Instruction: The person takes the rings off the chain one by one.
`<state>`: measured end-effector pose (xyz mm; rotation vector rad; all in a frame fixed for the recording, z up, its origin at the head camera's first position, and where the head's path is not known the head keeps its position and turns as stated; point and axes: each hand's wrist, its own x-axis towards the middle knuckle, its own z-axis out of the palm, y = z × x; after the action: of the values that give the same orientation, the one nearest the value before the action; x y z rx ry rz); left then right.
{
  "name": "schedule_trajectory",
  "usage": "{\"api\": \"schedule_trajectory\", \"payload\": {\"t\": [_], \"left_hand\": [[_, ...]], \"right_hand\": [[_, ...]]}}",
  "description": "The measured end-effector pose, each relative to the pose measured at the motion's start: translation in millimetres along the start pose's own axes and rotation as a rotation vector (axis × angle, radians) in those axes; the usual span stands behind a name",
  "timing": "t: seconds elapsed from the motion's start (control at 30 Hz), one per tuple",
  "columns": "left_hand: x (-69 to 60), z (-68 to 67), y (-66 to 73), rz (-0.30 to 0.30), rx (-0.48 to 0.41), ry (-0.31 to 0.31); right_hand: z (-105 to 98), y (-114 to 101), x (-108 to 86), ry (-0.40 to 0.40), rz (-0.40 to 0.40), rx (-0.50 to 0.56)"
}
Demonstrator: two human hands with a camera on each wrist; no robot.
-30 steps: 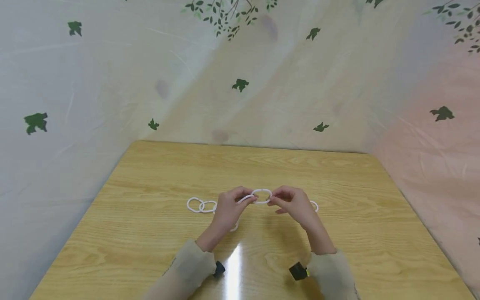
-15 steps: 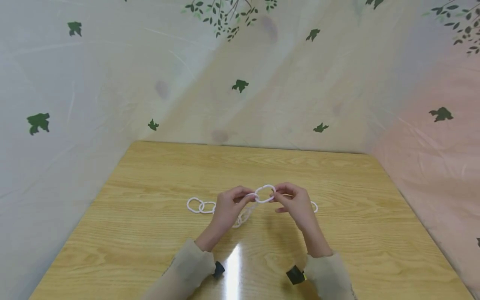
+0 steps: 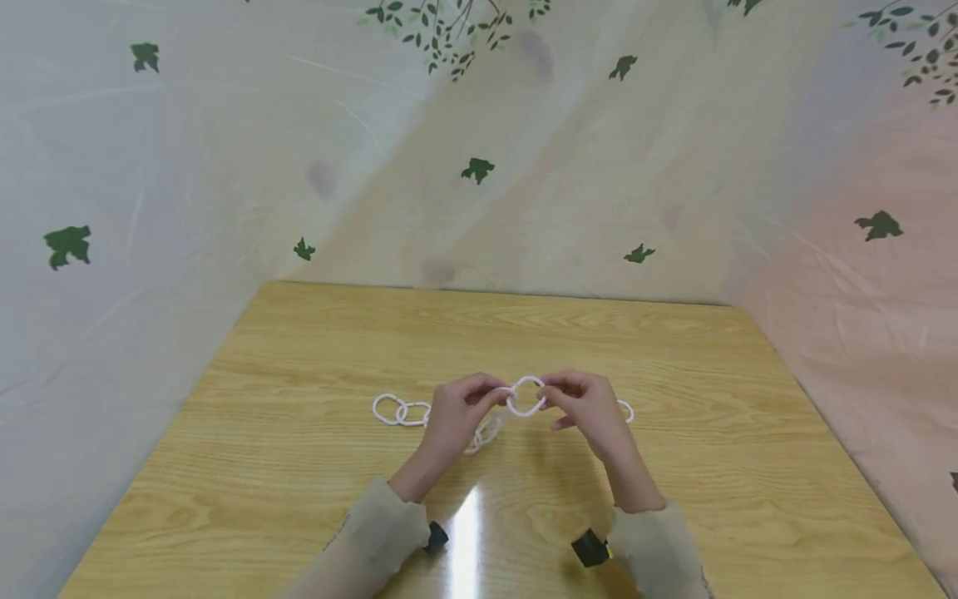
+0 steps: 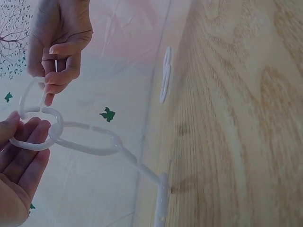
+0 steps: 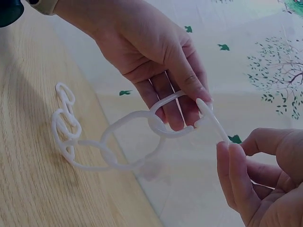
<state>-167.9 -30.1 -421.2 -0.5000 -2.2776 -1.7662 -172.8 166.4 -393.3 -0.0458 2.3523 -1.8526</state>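
A pinch at either end

I held a white ring (image 5: 215, 123) up off the bench (image 3: 299, 499), between my two hands. My right hand (image 3: 593, 405) pinched it by its right side; my left hand (image 3: 452, 413) gripped the end link (image 4: 28, 146) of a white chain, thumb over fingers. The hands were near each other but apart. By my left fingertips the ring met that end link; I could not tell whether one was threaded through the other.

From my left hand the chain (image 4: 87, 148) hung down toward the bench. Further out past that hand lay interlocked links (image 3: 389, 424), partly hidden by it. Past my right hand lay two more links (image 4: 165, 85), overlapping. My sleeves (image 3: 374, 532) were beige. Beyond my hands stood a pale cloth backdrop (image 3: 374, 233) with dark green shapes on it.
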Motion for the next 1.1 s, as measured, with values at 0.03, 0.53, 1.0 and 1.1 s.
{"api": "schedule_trajectory", "payload": {"t": [0.03, 0.53, 1.0, 1.1], "left_hand": [[0.0, 0.0, -0.6, 0.004, -0.001, 0.001], [-0.9, -0.7, 0.4, 0.029, 0.003, 0.033], [-1.0, -0.3, -1.6, 0.134, 0.022, 0.095], [-1.2, -0.5, -2.3, 0.140, 0.016, 0.101]], "right_hand": [[0.1, -0.1, -0.1, -0.010, 0.001, -0.005], [1.1, 3.0, -0.4, -0.107, -0.013, -0.078], [-2.9, 0.8, -1.7, -0.126, -0.018, -0.107], [-3.8, 0.4, -2.2, -0.114, -0.015, -0.106]]}}
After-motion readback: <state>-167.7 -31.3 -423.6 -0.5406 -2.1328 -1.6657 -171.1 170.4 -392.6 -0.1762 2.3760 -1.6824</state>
